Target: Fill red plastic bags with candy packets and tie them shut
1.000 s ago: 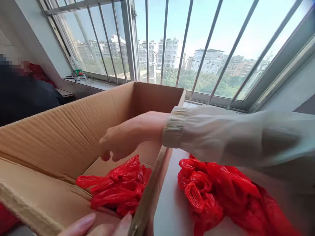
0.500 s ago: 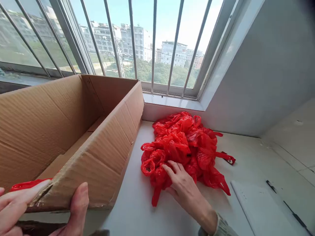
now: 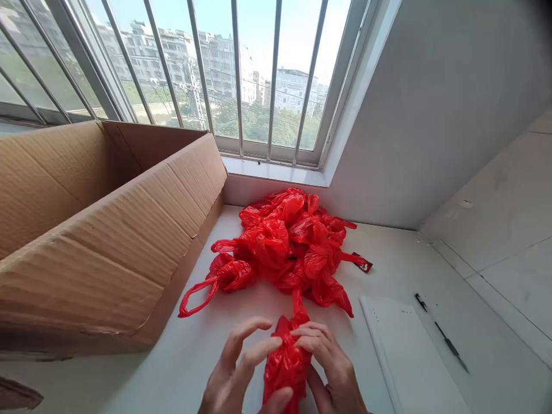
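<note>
A crumpled red plastic bag lies on the white tabletop near the bottom middle. My right hand has its fingers closed over the bag's right side. At the bag's left side is my left hand, fingers spread and curved, its thumb in front of the bag and a fingertip at its edge. Just beyond both hands sits a heap of red plastic bags, some with handle loops sticking out. One loose bag stretches its handle toward the left.
On the left stands a large open cardboard box. To the right lie a flat white panel, a black pen-like thing and a small dark packet. A barred window is behind.
My left hand has let go of the cardboard box and come over to the bag. My right hand has drawn one red bag out of the heap toward me. The view has shifted right.
</note>
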